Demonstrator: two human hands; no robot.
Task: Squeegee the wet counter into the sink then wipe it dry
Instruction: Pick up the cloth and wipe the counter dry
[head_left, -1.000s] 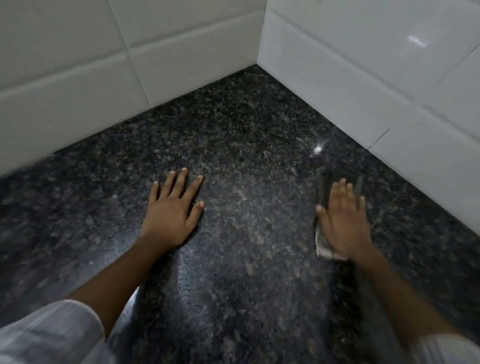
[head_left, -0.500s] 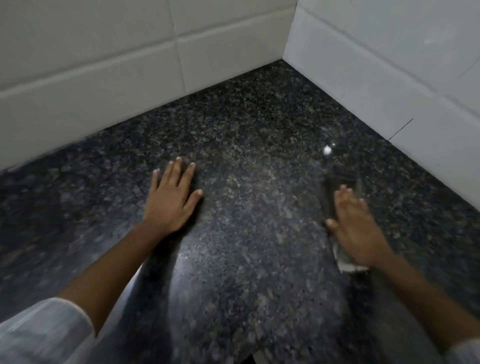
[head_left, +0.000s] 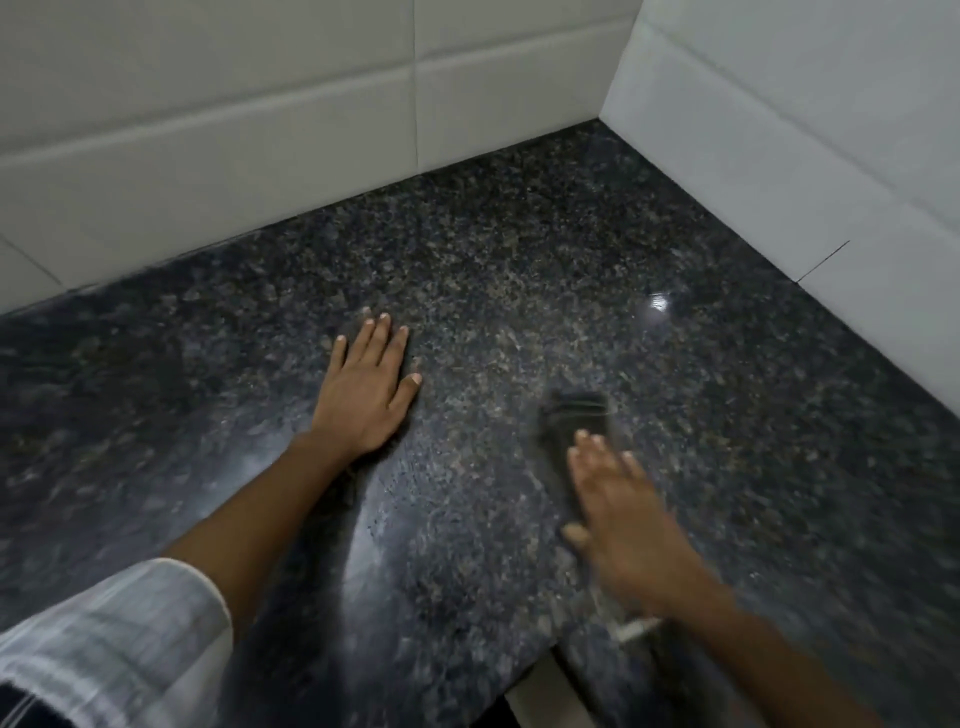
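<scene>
Now the dark cloth (head_left: 574, 418) lies pinned under the flat right hand (head_left: 621, 525), fingers straight, in the drying step on the granite counter (head_left: 519, 260), left hand (head_left: 363, 387) splayed flat alongside, next stroke needing steady downward pressure.

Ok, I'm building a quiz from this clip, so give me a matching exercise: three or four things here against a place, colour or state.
Things:
1. left hand
2. right hand
3. cloth
4. wall tiles

Descriptions:
a. white
b. dark, under blurred fingers
c. flat on the counter, holding nothing
d. pressing on the cloth

Pairs: 1-c, 2-d, 3-b, 4-a
</scene>
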